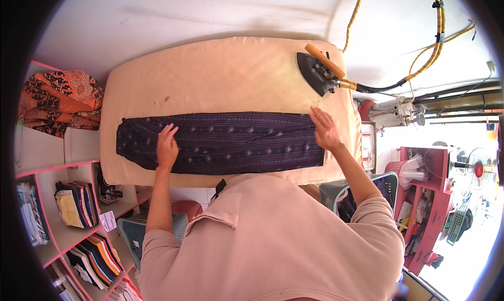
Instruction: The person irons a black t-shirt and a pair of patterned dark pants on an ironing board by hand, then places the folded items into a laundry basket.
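Dark patterned fabric trousers (236,143), seemingly folded lengthwise, lie flat across a padded ironing table (212,80) with a cream cover. My left hand (168,146) rests on the cloth towards its left end, fingers pointing away from me. At the right end, my right hand (324,128) touches the edge of the cloth, its fingertips reaching over the cream cover. Neither hand grasps anything visible. A steam iron (318,71) with an orange handle stands at the table's back right corner, beyond my right hand, a hose running from it.
A metal boiler-like device (393,113) lies right of the table. Plastic baskets (388,183) stand near my right elbow and left arm. Shelves (57,169) with folded clothes and orange batik cloth (63,100) are at left. Yellow hoses (439,37) hang at upper right.
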Demonstrator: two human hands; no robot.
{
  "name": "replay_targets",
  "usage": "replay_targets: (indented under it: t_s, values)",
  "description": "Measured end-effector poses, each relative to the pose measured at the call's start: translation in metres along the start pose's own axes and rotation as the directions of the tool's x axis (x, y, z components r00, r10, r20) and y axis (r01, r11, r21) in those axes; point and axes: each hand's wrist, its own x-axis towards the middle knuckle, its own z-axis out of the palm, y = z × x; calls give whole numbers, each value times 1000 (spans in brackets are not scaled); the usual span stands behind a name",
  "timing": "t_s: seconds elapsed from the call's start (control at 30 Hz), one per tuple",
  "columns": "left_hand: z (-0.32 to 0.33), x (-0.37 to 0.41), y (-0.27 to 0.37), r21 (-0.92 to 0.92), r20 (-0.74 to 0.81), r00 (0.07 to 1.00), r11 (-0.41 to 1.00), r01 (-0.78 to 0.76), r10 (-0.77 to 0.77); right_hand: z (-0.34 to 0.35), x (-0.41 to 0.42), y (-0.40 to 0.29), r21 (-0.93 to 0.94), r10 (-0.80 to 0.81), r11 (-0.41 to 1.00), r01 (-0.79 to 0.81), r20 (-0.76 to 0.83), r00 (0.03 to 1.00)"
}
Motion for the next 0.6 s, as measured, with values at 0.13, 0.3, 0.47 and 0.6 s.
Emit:
replay_targets:
  t_s: [0.13,0.3,0.47,0.6]
  values:
    - [30,-13,-6,206,105,988,975,86,-109,32,-16,6,-83,59,996,-40,233,971]
    - [25,-27,-27,375,53,963,899,227,-265,0,72,60,89,4,996,21,-271,963]
    - [23,-1,-1,463,75,984,880,107,-160,-43,177,107,-296,337,885,-361,-129,933]
    - [34,15,15,432,302,882,877,212,-362,-45,200,148,-234,568,822,-519,413,712]
